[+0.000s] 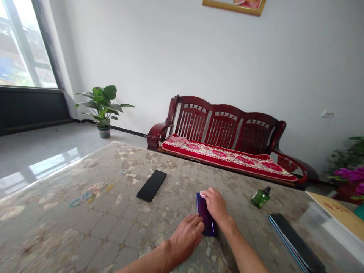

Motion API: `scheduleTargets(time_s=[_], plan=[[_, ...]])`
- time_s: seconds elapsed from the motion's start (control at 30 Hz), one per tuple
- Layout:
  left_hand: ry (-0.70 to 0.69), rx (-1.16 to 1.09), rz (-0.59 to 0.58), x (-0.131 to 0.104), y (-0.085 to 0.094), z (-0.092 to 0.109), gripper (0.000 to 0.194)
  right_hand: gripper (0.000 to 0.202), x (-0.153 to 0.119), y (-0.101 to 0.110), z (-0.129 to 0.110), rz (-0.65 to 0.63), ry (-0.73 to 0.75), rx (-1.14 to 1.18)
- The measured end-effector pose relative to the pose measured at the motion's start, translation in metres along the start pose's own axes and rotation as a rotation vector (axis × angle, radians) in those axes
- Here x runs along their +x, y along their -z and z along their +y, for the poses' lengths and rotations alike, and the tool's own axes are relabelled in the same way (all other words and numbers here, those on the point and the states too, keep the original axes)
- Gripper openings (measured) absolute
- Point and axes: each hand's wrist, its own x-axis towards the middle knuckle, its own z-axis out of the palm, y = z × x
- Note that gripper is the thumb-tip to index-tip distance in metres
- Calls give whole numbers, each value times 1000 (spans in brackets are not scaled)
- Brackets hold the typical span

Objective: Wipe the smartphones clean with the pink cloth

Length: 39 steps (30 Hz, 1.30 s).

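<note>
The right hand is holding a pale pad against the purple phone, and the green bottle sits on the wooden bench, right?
Not quite: the head view shows the green bottle on the table. The right hand does hold a pale pad against the purple phone.

glossy purple phone (209,223), dark polished wood bench (224,125), translucent green bottle (259,198)

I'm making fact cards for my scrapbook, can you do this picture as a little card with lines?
Left hand: touching the shiny purple-blue phone
Right hand: at the same phone, holding a small pale pad
Left of the hands: black phone, colourful loops
Right of the hands: green bottle, long dark object
Under them: patterned tabletop
Behind: wooden bench, potted plant
</note>
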Motion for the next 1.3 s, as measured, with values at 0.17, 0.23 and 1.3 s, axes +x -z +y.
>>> scheduleTargets(time_s=[0.17, 0.23, 1.3], plan=[[23, -11, -14, 0, 1, 0, 11, 29, -16, 4, 1, -39, 25, 62], [24, -21, -12, 1, 1, 1, 9, 28, -30, 6, 0, -64, 65, 89], [-10, 46, 9, 4, 0, 3, 11, 30, 5, 5, -14, -86, 63, -37]])
